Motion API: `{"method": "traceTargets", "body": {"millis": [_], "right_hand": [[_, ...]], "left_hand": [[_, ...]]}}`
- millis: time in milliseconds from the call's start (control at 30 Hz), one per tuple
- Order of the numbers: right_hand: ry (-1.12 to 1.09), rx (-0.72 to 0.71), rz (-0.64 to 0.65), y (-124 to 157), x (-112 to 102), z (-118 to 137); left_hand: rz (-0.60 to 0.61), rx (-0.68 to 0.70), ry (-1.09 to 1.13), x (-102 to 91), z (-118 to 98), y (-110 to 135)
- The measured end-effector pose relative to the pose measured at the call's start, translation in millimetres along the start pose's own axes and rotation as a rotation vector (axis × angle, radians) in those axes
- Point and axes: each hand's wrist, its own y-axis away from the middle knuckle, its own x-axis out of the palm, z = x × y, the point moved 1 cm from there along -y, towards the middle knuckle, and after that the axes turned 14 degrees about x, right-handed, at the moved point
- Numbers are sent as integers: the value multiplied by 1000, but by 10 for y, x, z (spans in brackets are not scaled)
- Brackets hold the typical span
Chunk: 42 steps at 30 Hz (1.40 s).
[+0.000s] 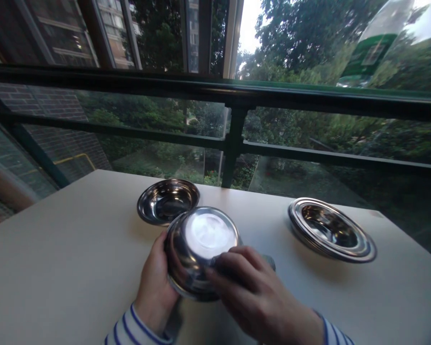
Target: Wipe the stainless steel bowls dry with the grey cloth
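My left hand (157,278) grips the rim of a shiny steel bowl (187,258) from the left side. The bowl is tilted, its pale flat base turned up towards me. My right hand (253,292) is closed and presses against the lower right of the bowl's outside. Bits of a grey cloth (269,261) show past its knuckles and at the fingertips; the fingers hide most of it. Just behind the held bowl, a second steel bowl (168,201) stands upright on the white table (75,239).
A stack of steel bowls or dishes (330,230) with wide rims stands on the table's right. Behind the table runs a dark green railing (233,139) with glass panels. A plastic bottle with a green label (371,55) stands on the top rail at the right.
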Motion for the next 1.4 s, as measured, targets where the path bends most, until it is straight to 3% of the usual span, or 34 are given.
{"method": "traceTargets", "body": {"millis": [100, 233, 367, 500, 667, 1400], "right_hand": [[-23, -39, -16, 4, 0, -34], [-74, 141, -8, -7, -15, -91], [-78, 43, 34, -25, -27, -12], [-129, 184, 91, -50, -30, 12], [-150, 81, 141, -61, -34, 72], [-183, 183, 189, -23, -32, -6]], "left_hand": [[1, -6, 28, 13, -5, 7], [-5, -13, 44, 1, -19, 19], [34, -23, 17, -30, 13, 14], [57, 12, 29, -18, 64, 27], [40, 38, 29, 13, 49, 76], [26, 84, 26, -16, 44, 66]]}}
